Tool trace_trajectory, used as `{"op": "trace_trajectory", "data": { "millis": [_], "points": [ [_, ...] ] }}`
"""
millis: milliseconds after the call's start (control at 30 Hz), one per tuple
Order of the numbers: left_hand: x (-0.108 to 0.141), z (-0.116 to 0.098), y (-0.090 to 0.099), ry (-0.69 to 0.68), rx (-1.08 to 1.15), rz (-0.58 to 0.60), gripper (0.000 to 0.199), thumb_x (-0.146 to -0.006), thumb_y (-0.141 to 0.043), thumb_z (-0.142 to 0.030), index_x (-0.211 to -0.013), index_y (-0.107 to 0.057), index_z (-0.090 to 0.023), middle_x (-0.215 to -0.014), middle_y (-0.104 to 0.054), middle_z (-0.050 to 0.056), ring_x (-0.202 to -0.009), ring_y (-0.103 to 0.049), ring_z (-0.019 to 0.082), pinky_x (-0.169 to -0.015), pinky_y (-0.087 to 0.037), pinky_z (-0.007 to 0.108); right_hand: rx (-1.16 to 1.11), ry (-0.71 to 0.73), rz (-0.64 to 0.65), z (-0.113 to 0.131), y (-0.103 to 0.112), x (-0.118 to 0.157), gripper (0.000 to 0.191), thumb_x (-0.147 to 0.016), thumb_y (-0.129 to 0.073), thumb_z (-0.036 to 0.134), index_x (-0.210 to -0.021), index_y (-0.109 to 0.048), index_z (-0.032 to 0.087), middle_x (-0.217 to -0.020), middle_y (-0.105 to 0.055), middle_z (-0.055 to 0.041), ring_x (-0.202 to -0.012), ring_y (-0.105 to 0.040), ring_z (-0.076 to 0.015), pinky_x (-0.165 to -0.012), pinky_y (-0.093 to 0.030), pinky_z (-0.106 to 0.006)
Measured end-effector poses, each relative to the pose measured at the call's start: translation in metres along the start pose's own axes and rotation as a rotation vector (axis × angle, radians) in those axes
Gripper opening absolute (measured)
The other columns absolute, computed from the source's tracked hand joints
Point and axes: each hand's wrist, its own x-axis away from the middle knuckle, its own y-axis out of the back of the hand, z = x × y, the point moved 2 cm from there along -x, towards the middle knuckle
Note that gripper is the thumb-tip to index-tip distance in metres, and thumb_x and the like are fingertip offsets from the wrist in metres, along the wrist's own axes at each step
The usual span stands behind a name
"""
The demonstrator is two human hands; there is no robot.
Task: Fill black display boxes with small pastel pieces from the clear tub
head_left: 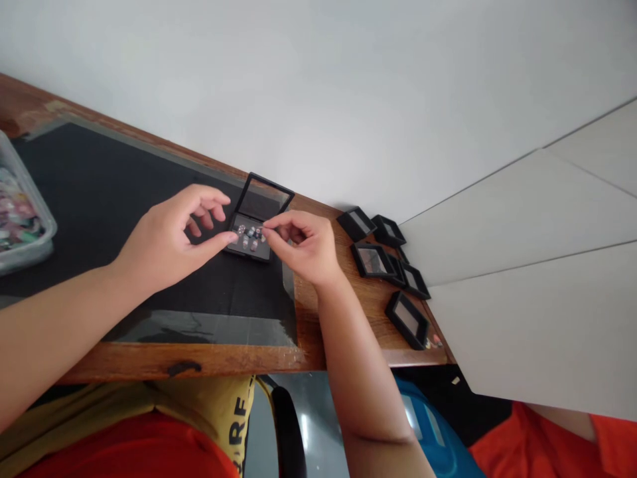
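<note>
The left hand rested beside the open display case, its thumb tip against the case's left edge and its fingers curled loosely above, holding nothing I could make out. The right hand reached in from the other side, thumb and forefinger pinched together just over the beads lying in the case's tray; it seemed to grip one small bead, though the piece was too tiny to be sure. The case stood on the black mat near the mat's far right corner, lid raised and tilted back toward the wall. On the bare wooden worktop to the right lay a cluster of closed black cases, some touching each other. A clear plastic bin of coloured pieces sat at the far left edge of the mat. The risk here, as I judged it, was a bead slipping from the pinch and rolling off the tray across the mat toward the worktop's edge, or the left thumb nudging the light case so that the loose beads shifted or the propped lid dropped shut on the fingers.
</note>
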Motion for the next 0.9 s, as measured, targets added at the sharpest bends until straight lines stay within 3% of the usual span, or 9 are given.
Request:
{"op": "trace_trajectory", "data": {
  "millis": [100,267,467,700,900],
  "points": [
    [0.000,-0.001,0.002,0.051,0.010,-0.034,0.050,-0.092,-0.073,-0.029,-0.136,-0.050,-0.020,-0.119,-0.067,0.006,-0.090,-0.063,0.014,-0.075,-0.054,0.029,0.203,-0.129,0.131,-0.002,0.009,-0.002,0.007,-0.080,-0.071,0.019,-0.080,-0.077,0.017,-0.060,-0.061,0.0035,-0.057,-0.051,-0.0091,-0.060,-0.036,-0.026],
    [-0.001,0.003,0.000,0.123,-0.011,-0.002,0.047,-0.092,-0.071,-0.030,-0.134,-0.052,-0.020,-0.124,-0.065,0.007,-0.092,-0.061,0.014,-0.071,-0.052,0.029,0.391,-0.296,0.332,0.003,0.006,-0.001,0.006,-0.077,-0.071,0.018,-0.075,-0.077,0.018,-0.063,-0.064,0.0022,-0.061,-0.052,-0.0104,-0.062,-0.033,-0.026],
    [0.001,0.010,-0.002,0.189,-0.046,0.098,0.042,-0.092,-0.069,-0.035,-0.131,-0.056,-0.025,-0.123,-0.065,0.005,-0.087,-0.060,0.015,-0.072,-0.051,0.033,0.422,-0.317,0.371,0.006,0.006,-0.001,0.006,-0.077,-0.073,0.018,-0.076,-0.079,0.019,-0.064,-0.063,0.0027,-0.062,-0.051,-0.0098,-0.064,-0.033,-0.026],
    [0.004,0.013,-0.006,0.134,0.060,0.089,0.061,-0.095,-0.067,-0.035,-0.146,-0.036,-0.027,-0.135,-0.060,0.008,-0.088,-0.062,0.014,-0.064,-0.051,0.028,0.418,-0.321,0.364,0.002,0.008,-0.002,0.007,-0.078,-0.079,0.019,-0.081,-0.085,0.020,-0.063,-0.063,0.0026,-0.063,-0.051,-0.0102,-0.065,-0.032,-0.027],
    [0.005,0.019,-0.007,0.114,0.051,0.115,0.055,-0.093,-0.065,-0.038,-0.143,-0.042,-0.031,-0.132,-0.063,0.008,-0.083,-0.064,0.016,-0.057,-0.052,0.029,0.416,-0.352,0.361,0.000,0.010,-0.002,0.005,-0.080,-0.080,0.020,-0.082,-0.085,0.020,-0.062,-0.063,0.0025,-0.062,-0.051,-0.0105,-0.063,-0.031,-0.027]
  ]
}}
